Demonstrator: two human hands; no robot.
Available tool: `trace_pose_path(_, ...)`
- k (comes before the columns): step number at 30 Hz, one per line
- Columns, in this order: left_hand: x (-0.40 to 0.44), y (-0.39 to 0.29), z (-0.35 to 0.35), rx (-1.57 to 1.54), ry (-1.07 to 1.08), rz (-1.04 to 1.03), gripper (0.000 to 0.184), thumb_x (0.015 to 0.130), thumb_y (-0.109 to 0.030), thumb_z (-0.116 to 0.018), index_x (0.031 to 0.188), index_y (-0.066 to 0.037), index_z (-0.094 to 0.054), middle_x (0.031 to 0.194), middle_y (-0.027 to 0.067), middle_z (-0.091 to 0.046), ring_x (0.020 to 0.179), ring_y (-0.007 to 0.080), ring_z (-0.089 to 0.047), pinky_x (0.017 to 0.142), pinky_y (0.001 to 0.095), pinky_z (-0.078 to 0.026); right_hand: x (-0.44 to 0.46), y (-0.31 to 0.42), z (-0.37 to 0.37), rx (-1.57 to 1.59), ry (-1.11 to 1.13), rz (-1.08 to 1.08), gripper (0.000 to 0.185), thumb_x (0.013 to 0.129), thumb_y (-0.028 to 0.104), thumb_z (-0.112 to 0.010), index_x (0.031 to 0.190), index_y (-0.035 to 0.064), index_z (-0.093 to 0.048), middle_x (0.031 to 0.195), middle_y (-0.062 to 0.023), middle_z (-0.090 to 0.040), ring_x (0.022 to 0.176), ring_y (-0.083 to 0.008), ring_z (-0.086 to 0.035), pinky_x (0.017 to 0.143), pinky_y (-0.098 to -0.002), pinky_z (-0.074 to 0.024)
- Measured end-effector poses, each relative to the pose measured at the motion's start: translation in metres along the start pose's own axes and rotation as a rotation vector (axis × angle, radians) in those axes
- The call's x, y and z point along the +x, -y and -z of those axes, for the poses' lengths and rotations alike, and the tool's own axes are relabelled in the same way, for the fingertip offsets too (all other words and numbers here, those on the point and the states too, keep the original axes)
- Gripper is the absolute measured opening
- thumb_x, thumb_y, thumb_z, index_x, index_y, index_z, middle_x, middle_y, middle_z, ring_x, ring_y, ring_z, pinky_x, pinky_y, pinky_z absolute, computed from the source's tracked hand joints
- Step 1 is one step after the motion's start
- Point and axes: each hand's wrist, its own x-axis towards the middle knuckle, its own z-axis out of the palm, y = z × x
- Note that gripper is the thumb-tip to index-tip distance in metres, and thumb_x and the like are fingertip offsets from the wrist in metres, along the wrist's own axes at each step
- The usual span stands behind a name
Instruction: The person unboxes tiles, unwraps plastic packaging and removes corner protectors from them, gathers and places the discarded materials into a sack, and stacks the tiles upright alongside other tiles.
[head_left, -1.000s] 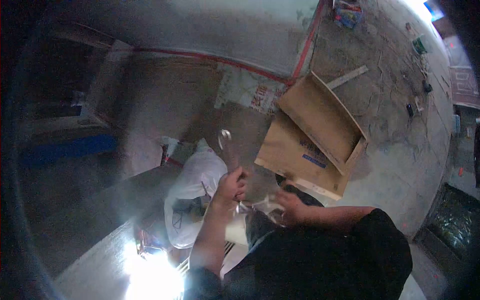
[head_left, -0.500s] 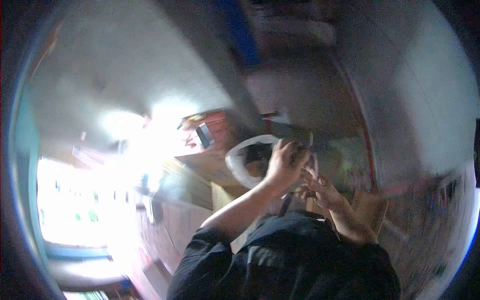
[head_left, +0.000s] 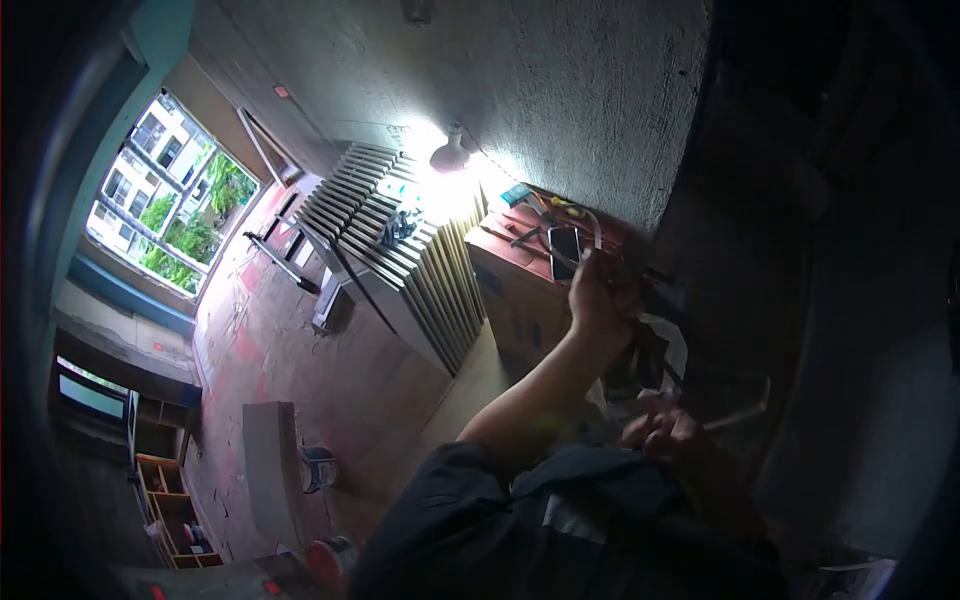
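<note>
My left hand is raised beside a box with a red top, fingers curled inward. A thin pale strip stands up just above its fingers; whether they grip it, and what else is in them, is hidden. A dark-screened phone lies on the box right by these fingers. Lower down, in shadow, my right hand is closed in front of my body. From its side a slim pale bar reaches out to the right. Between and behind both hands sits a white-rimmed bag or bucket with a dark inside.
A bright lamp shines beside a stack of upright panels. Small tools lie on the red top. On the floor stand a long grey block and a paint bucket. A window opens at far left; a rough wall rises ahead.
The view has swung to the right, bringing lamp, panels and floor into sharp sight. My hands, close together before, are now farther apart, the left nearer the phone and box.
</note>
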Motion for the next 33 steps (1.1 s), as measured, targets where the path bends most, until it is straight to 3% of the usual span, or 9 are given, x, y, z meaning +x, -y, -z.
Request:
trace_pose_path(3, 0.070, -0.005, 0.069, 0.252, 0.399, -0.155, 0.024, 0.093, -0.037, -0.057, 0.094, -0.014, -0.053, 0.080, 0.0027, -0.049, 0.068, 0.0192, -0.047, 0.061, 0.0347, -0.040, -0.009, 0.095, -0.037, -0.832, 0.138, -0.522, 0.048, 0.093, 0.033, -0.064, 0.132, 0.0065, -0.052, 0.118, -0.0158, -0.064, 0.106, -0.0250, -0.063, 0.094, -0.0393, -0.0496)
trace_pose_path(7, 0.034, 0.017, 0.023, 1.479, 0.646, -0.830, 0.048, 0.080, -0.021, -0.074, 0.123, -0.007, -0.056, 0.111, 0.0141, -0.061, 0.103, 0.0328, -0.060, 0.087, 0.0413, -0.050, -0.031, 0.151, 0.016, -1.102, -0.436, 0.073, 0.031, 0.096, 0.028, -0.060, 0.119, 0.0074, -0.058, 0.112, -0.0133, -0.065, 0.103, -0.0227, -0.063, 0.089, -0.0373, -0.0512)
trace_pose_path(9, -0.001, 0.062, -0.007, 1.564, 0.767, 0.126, 0.054, 0.084, -0.025, -0.073, 0.131, -0.007, -0.055, 0.100, 0.0106, -0.068, 0.092, 0.0255, -0.066, 0.081, 0.0373, -0.053, -0.019, 0.181, 0.044, -1.085, -0.497, 0.270, 0.023, 0.097, 0.026, -0.058, 0.112, 0.0079, -0.061, 0.110, -0.0120, -0.065, 0.102, -0.0215, -0.064, 0.086, -0.0363, -0.0520)
trace_pose_path(13, -0.005, 0.109, -0.050, 1.933, 0.954, 0.411, 0.043, 0.086, -0.025, -0.073, 0.123, -0.006, -0.061, 0.094, 0.0091, -0.071, 0.083, 0.0198, -0.069, 0.075, 0.0341, -0.055, 0.037, 0.182, 0.085, -0.719, -0.213, 0.448, 0.021, 0.097, 0.024, -0.059, 0.110, 0.0081, -0.062, 0.108, -0.0116, -0.065, 0.099, -0.0220, -0.064, 0.080, -0.0364, -0.0534)
trace_pose_path(18, 0.040, 0.103, -0.010, 1.767, 0.344, -0.495, 0.026, 0.088, -0.023, -0.070, 0.105, -0.004, -0.064, 0.087, 0.0118, -0.070, 0.078, 0.0237, -0.069, 0.069, 0.0336, -0.055, 0.079, 0.117, 0.125, -1.287, -0.190, 0.513, 0.029, 0.095, 0.025, -0.060, 0.116, 0.0058, -0.059, 0.109, -0.0105, -0.064, 0.099, -0.0223, -0.063, 0.084, -0.0383, -0.0520)
trace_pose_path(21, 0.052, 0.113, 0.003, 1.801, 0.045, -0.446, 0.036, 0.085, -0.028, -0.068, 0.113, -0.005, -0.062, 0.104, 0.0126, -0.064, 0.100, 0.0292, -0.061, 0.087, 0.0404, -0.048, 0.069, 0.130, 0.056, 0.321, -0.163, -0.232, 0.033, 0.093, 0.024, -0.059, 0.120, 0.0050, -0.058, 0.114, -0.0106, -0.063, 0.101, -0.0239, -0.062, 0.091, -0.0399, -0.0490)
trace_pose_path(23, 0.064, 0.119, 0.015, 2.331, 0.102, -0.386, 0.048, 0.085, -0.033, -0.064, 0.124, -0.007, -0.057, 0.124, 0.0139, -0.053, 0.115, 0.0317, -0.049, 0.099, 0.0421, -0.038, 0.088, 0.120, 0.071, -0.211, -0.197, -0.161, 0.035, 0.093, 0.025, -0.058, 0.123, 0.0061, -0.057, 0.116, -0.0107, -0.063, 0.105, -0.0246, -0.061, 0.094, -0.0395, -0.0475)
trace_pose_path(30, 0.068, 0.134, 0.100, 1.798, 0.652, -0.457, 0.061, 0.082, -0.027, -0.073, 0.132, -0.003, -0.049, 0.135, 0.0209, -0.047, 0.125, 0.0353, -0.048, 0.103, 0.0493, -0.039, 0.108, 0.031, 0.240, -0.376, -1.095, 0.004, 0.011, 0.091, 0.017, -0.062, 0.094, 0.0070, -0.065, 0.078, 0.0002, -0.059, 0.074, -0.0127, -0.056, 0.065, -0.0292, -0.0474)
trace_pose_path(33, 0.063, 0.098, 0.188, 1.888, -0.145, -0.666, 0.066, 0.080, -0.030, -0.074, 0.134, -0.001, -0.049, 0.135, 0.0218, -0.050, 0.125, 0.0369, -0.049, 0.103, 0.0464, -0.041, 0.092, 0.070, 0.234, -0.570, -1.133, 0.219, 0.013, 0.094, 0.019, -0.060, 0.093, 0.0063, -0.064, 0.080, -0.0003, -0.060, 0.074, -0.0125, -0.057, 0.065, -0.0281, -0.0470)
